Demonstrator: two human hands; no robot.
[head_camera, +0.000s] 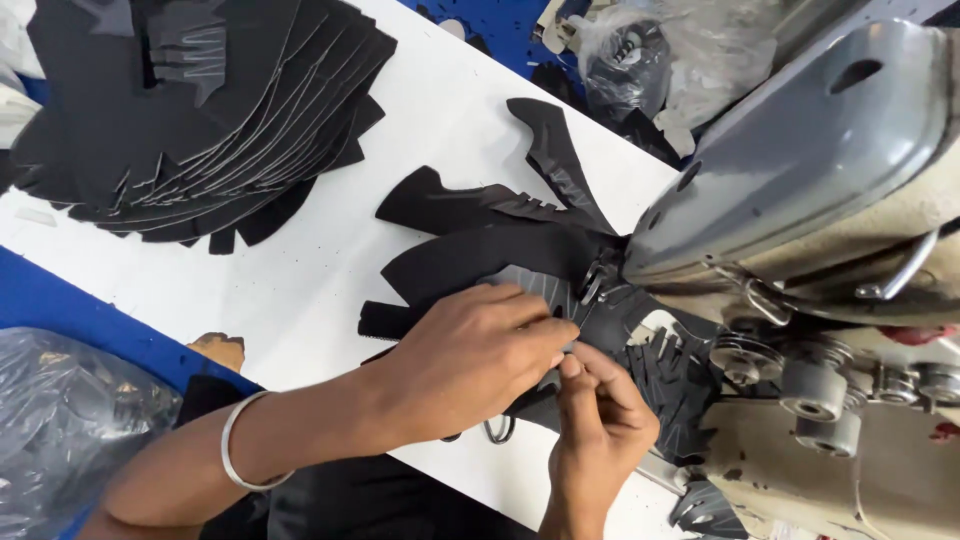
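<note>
My left hand (470, 355) lies flat on a black cut shoe-upper piece (480, 255), its fingertips pressing the piece just beside the presser foot (598, 280) of a grey sewing machine (800, 170). My right hand (600, 430) comes up from below and pinches the edge of the same black piece next to the left fingertips. A silver bangle (235, 440) sits on my left wrist. Part of the piece is hidden under both hands.
A large stack of black cut pieces (200, 110) lies at the upper left of the white table (300, 280). Clear plastic bags sit at the lower left (70, 420) and top centre (650, 60). Thread tension discs and knobs (810, 390) stick out at the right.
</note>
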